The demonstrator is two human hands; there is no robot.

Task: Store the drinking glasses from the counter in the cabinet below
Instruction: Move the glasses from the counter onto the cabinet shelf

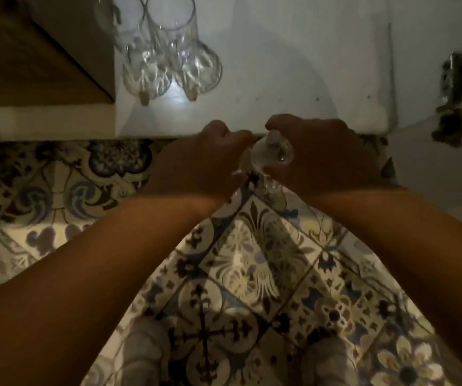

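Two tall clear drinking glasses (168, 51) stand side by side at the back left of the white cabinet shelf (294, 79). My right hand (322, 157) grips another clear glass (273, 153) at the shelf's front edge, tilted, with its body running down below my fingers. My left hand (196, 162) is curled right beside it, thumb side toward the glass. A sliver of glass (238, 171) shows under its fingers; most of what it holds is hidden. Both hands hover just in front of the shelf edge, above the floor.
A wooden panel (29, 57) borders the shelf on the left. The open white cabinet door (433, 162) with a metal hinge (458, 79) stands at the right. Patterned blue and white floor tiles (238, 274) lie below.
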